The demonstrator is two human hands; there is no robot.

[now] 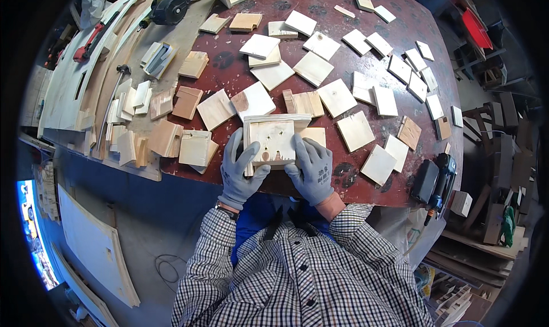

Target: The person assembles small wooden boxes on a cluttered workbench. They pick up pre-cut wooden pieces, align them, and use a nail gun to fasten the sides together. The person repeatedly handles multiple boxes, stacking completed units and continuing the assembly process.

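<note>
Both my hands wear grey gloves and grip a small wooden block assembly (277,141) at the table's near edge. It looks built from flat pieces, with plywood layers showing along its far and left sides and small dark holes in its top. My left hand (241,170) closes round its left side, thumb at the near corner. On the right side, my right hand (312,170) holds it with fingers on top and the thumb at the near edge. A pale wooden piece (314,135) lies just beyond my right fingers; the assembly's underside is hidden.
Many square wood pieces (354,130) lie scattered over the dark red table (251,70). A nail gun (443,181) rests at its right edge. Long boards (71,95) on the left bear a hammer (119,75), a red-handled tool (88,44) and a dark power tool (168,8).
</note>
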